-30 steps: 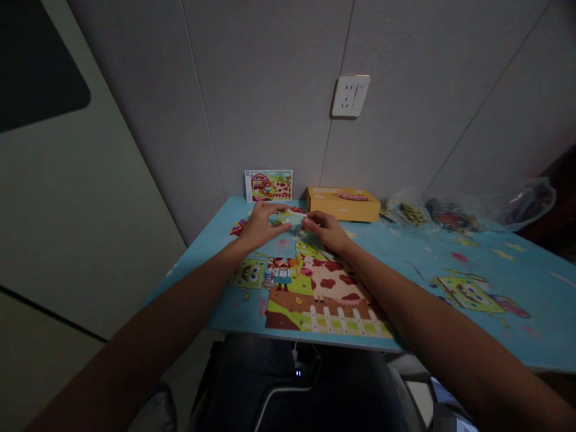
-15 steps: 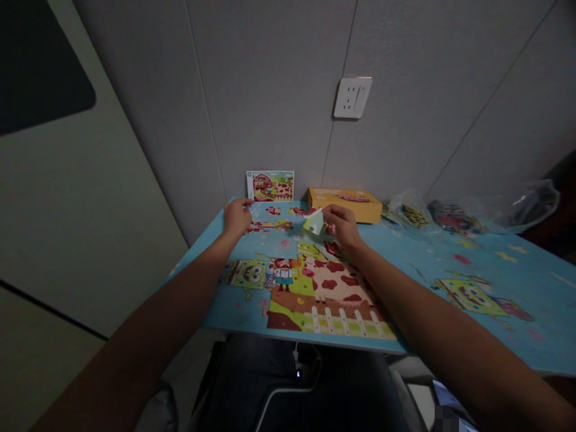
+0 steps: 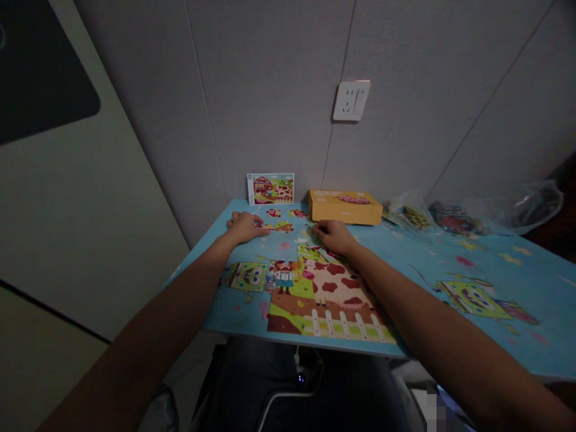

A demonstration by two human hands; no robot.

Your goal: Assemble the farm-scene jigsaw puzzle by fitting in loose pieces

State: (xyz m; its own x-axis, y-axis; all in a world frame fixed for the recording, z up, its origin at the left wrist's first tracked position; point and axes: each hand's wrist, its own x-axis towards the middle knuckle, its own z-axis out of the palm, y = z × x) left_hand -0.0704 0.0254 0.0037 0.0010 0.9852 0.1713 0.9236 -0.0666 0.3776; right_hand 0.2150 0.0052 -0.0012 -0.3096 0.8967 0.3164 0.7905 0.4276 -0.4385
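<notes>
A partly joined jigsaw puzzle (image 3: 335,282) with a cow, a farmer and a white fence lies on the blue table. My right hand (image 3: 335,235) is low over its upper edge, fingers curled together at a pale puzzle piece, which they mostly hide. At the far left of the table, my left hand (image 3: 245,227) rests with fingers apart beside a strip of joined pieces (image 3: 281,227), its fingertips at the strip's left end. Behind the strip lie a small red-and-white piece (image 3: 273,213) and a red-and-yellow piece (image 3: 297,213).
A picture card (image 3: 270,189) of the farm scene leans on the wall. Beside it sits a yellow box (image 3: 345,209). Clear plastic bags (image 3: 416,216) with pieces lie along the wall to the right. The blue table (image 3: 405,264) has cartoon prints.
My right hand has come down with the pale piece, from holding it up to the table surface. My left hand has moved slightly right and toward me, onto the strip's end.
</notes>
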